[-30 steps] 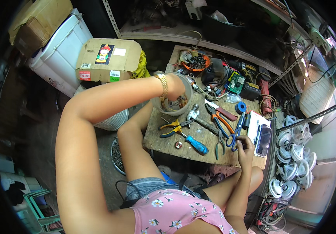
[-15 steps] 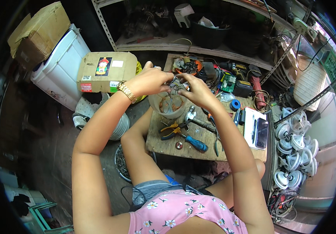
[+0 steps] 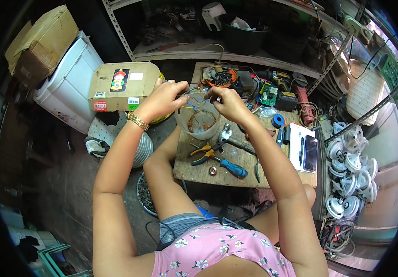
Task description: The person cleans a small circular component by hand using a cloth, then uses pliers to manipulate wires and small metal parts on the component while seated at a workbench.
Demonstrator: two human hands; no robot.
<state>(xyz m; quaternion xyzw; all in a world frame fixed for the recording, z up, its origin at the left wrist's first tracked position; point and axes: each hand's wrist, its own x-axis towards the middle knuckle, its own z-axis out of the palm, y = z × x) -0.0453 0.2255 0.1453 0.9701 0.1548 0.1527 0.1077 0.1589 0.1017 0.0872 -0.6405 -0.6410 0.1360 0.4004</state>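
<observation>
Both my hands are raised over a translucent plastic tub (image 3: 202, 133) at the far left of the wooden work table. Inside the tub lies a ring of copper-coloured wire (image 3: 190, 123). My left hand (image 3: 162, 98), with a gold watch at the wrist, is closed, thumb and fingers pinching thin wires (image 3: 196, 98) above the tub's rim. On the other side, my right hand (image 3: 228, 102) has its fingers curled in a pinch at the same wires. The exact fingertip contact is too small to make out.
On the table (image 3: 189, 171) lie pliers (image 3: 203, 154), a blue-handled screwdriver (image 3: 231, 168), a hammer (image 3: 238, 144) and a phone (image 3: 310, 153). An orange bowl (image 3: 224, 78) of small parts stands behind. A cardboard box (image 3: 102, 87) is left; white plastic parts (image 3: 351, 166) hang right.
My hands have moved apart, the left one to the left and slightly down, the right one slightly right. The thin wires now show between them. The view has shifted a little.
</observation>
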